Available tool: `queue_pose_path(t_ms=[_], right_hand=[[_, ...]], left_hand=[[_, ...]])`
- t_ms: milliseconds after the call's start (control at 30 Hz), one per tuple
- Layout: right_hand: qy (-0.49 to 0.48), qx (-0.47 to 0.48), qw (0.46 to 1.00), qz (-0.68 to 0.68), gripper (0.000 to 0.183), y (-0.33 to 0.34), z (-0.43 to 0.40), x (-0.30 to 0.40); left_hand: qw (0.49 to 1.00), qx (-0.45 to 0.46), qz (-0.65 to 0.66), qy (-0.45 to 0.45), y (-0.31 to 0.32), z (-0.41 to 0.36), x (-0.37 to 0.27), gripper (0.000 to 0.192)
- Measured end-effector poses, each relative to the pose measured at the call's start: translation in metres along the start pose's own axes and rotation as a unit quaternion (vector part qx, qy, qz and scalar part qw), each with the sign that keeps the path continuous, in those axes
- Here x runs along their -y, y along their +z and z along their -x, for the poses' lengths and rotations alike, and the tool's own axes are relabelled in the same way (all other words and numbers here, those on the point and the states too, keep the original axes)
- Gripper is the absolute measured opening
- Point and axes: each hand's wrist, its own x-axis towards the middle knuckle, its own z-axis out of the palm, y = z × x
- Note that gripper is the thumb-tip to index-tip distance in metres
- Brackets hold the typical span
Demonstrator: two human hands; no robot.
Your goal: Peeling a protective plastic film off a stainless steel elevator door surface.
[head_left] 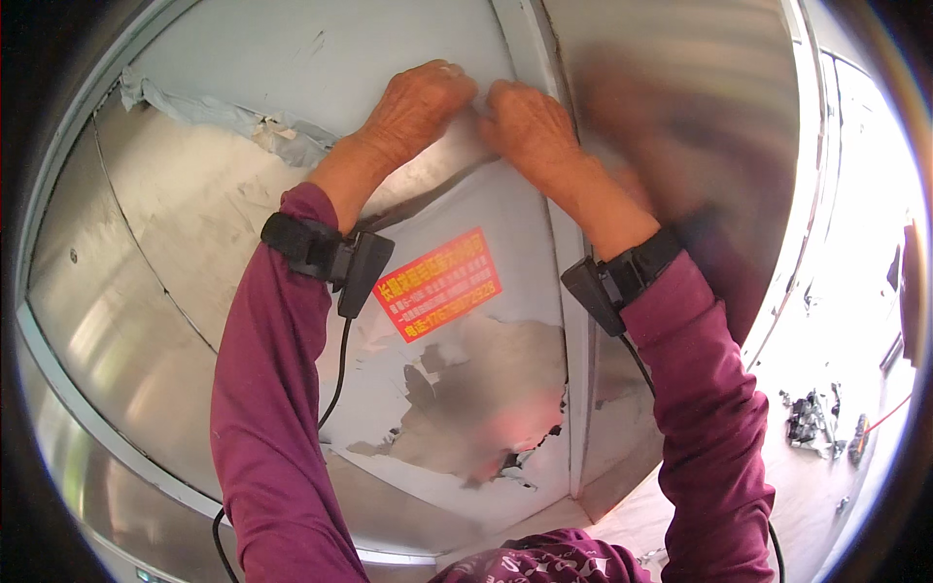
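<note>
My left hand (430, 102) and my right hand (526, 120) are close together at the top middle, fingers curled at the edge of a whitish protective film (408, 44) on a shiny metal panel (175, 189). The fingertips are hidden, so what each pinches is unclear. A torn, crumpled strip of film (211, 113) runs to the left of my left hand. Below the hands, more film (510, 204) carries a red sticker (439, 284) with yellow writing. Lower down, a ragged bare patch (474, 386) shows metal.
A light frame strip (576, 350) divides the panel from a reflective metal surface (692, 146) at right. Dark and silvery scraps (810, 423) lie on the floor at far right, near a red cord (891, 412). Black devices with cables are strapped to both my wrists.
</note>
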Motion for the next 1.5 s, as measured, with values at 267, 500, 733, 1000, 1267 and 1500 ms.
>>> queue_pose_path(t_ms=[267,500,733,1000,1267,1500], right_hand=[[-0.036,0.000,0.999,-0.019,0.018,0.006,-0.009,0.005],[-0.029,0.025,0.999,0.018,0.025,0.014,-0.021,0.002],[-0.042,0.124,0.989,0.066,0.019,-0.003,-0.042,0.000],[0.020,0.236,0.970,0.058,0.011,-0.023,-0.050,0.016],[0.041,0.196,0.977,-0.071,0.019,-0.015,-0.046,0.004],[-0.010,0.183,0.983,0.004,0.020,-0.011,-0.035,-0.004]], left_hand=[[0.999,0.018,-0.011,-0.029,0.004,0.003,-0.002,0.005],[0.999,-0.011,-0.005,-0.046,-0.004,0.006,-0.007,0.007],[0.997,0.010,0.018,-0.071,-0.002,0.002,-0.007,0.005],[0.997,-0.053,-0.033,-0.047,0.009,0.007,-0.012,0.008],[0.992,-0.014,-0.017,-0.123,0.011,0.005,-0.005,0.009],[0.991,-0.016,-0.006,-0.130,0.017,0.002,-0.007,0.008]])
